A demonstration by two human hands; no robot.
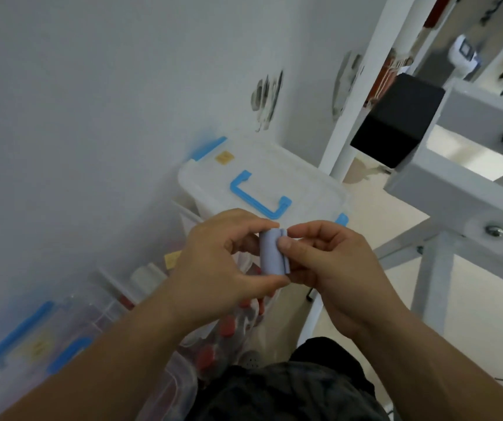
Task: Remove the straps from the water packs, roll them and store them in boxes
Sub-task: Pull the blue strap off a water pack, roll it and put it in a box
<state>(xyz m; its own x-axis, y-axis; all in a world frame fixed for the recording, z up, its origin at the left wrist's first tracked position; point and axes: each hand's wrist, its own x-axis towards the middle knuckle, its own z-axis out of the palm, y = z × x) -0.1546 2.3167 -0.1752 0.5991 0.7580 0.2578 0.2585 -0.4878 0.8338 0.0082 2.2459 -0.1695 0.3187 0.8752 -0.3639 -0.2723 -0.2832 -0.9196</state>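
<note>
A short roll of pale blue strap (271,252) is held upright between both hands at the middle of the view. My left hand (225,262) grips its left side, thumb underneath and fingers curled over the top. My right hand (332,265) pinches its right edge with thumb and fingers. Below the hands an open clear box (183,378) holds water bottles with red caps (229,326) in clear plastic wrap, partly hidden by my forearms.
A closed clear box with a blue handle (259,192) stands against the white wall beyond my hands. Another lidded clear box with blue latches (37,338) sits at lower left. A white metal frame (444,165) rises at right over a pale floor.
</note>
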